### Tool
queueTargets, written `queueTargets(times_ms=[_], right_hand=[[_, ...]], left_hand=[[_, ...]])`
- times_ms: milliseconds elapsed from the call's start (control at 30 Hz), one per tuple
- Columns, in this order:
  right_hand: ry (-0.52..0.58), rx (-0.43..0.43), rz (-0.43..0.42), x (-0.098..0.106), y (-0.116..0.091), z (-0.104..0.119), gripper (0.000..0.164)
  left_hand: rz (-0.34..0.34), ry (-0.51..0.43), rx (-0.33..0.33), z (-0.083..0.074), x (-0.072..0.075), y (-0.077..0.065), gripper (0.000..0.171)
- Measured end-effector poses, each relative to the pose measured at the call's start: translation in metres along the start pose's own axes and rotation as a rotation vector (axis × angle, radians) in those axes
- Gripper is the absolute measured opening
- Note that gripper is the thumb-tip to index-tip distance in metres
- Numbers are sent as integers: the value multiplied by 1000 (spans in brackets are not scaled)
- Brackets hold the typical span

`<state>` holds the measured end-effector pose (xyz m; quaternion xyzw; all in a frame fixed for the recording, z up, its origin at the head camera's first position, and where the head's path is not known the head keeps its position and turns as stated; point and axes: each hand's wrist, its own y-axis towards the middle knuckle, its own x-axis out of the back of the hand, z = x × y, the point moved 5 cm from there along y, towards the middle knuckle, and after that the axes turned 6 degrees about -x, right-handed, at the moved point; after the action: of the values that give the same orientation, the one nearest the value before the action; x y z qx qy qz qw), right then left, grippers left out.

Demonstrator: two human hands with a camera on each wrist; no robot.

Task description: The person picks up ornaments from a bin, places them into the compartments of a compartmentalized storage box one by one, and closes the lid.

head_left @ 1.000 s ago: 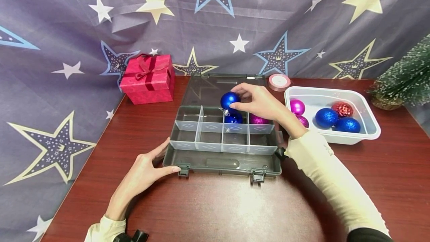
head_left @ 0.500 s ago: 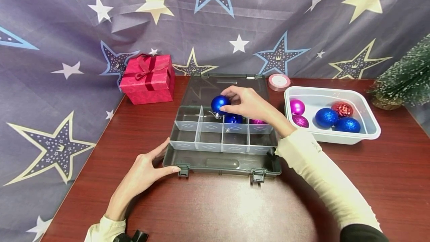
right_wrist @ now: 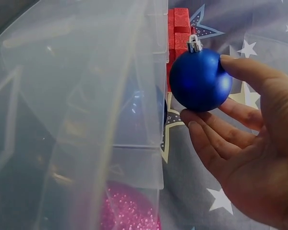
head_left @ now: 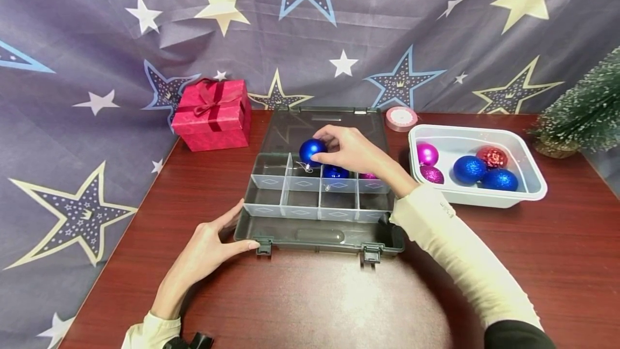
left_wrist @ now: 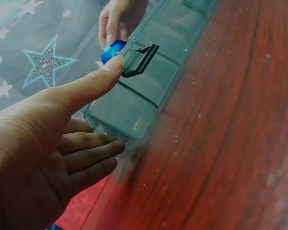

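Note:
My right hand [head_left: 350, 149] pinches a matte blue Christmas ball [head_left: 312, 152] between thumb and fingers, its silver cap and hook [head_left: 306, 166] tipped toward the front. The ball hangs over the back row of a grey see-through divided box [head_left: 319, 236], above the second compartment from the left. One compartment to the right lies a shiny blue ball [head_left: 335, 172]. A glittery pink ball [right_wrist: 127, 211] sits in the back right compartment, partly hidden by my hand in the head view. My left hand [head_left: 205, 249] rests at the box's front left corner, thumb near a latch [left_wrist: 141, 61], fingers straight.
A white tub [head_left: 484, 196] on the right holds pink, blue and red balls. Behind it stand a pink ribbon roll [head_left: 401, 118] and a frosted small tree [head_left: 581, 106]. A red gift box [head_left: 211, 117] is at the back left. The divided box's lid [head_left: 290, 128] lies back.
My right hand has carried the matte blue ball leftward and slightly down, from over the shiny blue ball to over the compartment left of it. The left hand has stayed put.

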<state>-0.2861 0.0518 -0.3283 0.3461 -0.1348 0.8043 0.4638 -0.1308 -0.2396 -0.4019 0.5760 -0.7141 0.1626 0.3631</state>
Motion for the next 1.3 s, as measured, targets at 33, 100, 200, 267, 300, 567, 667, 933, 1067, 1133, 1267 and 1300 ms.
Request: queueTargets(times_ms=[33, 100, 200, 267, 300, 567, 667, 933, 1067, 1133, 1267, 1300], right_hand=[[-3, -6, 0, 0, 0, 0, 42], [-6, -15, 0, -1, 0, 0, 43], [-12, -24, 0, 0, -1, -1, 43], [-15, -31, 0, 1, -2, -2, 42], [-16, -35, 0, 2, -2, -2, 42], [-25, -44, -30, 16, -12, -9, 40], [-24, -46, -48, 24, -19, -13, 40], [-8, -93, -111, 49, -41, -27, 40], [4, -133, -134, 63, -54, -37, 40], [7, -148, -149, 70, -61, -42, 40], [-5, -157, -186, 85, -75, -51, 38], [-7, -157, -191, 89, -79, -53, 39]], left_hand=[[-1, -1, 0, 0, 0, 0, 94], [-1, -2, -2, 0, 0, 0, 94], [-1, 1, -5, 0, 0, 0, 94], [-2, 4, -8, 0, 0, 0, 93], [-3, 6, -10, -1, 0, 0, 93], [-6, 27, -8, 0, 0, 0, 93], [-2, 28, -6, 0, 0, 0, 93], [-4, 44, -15, 0, 0, 1, 93], [-4, 44, -18, 0, 0, 0, 93], [-5, 48, -16, 0, 0, 0, 93], [-5, 49, -13, 0, 0, 0, 93], [-5, 46, -13, 0, -1, 0, 93]])
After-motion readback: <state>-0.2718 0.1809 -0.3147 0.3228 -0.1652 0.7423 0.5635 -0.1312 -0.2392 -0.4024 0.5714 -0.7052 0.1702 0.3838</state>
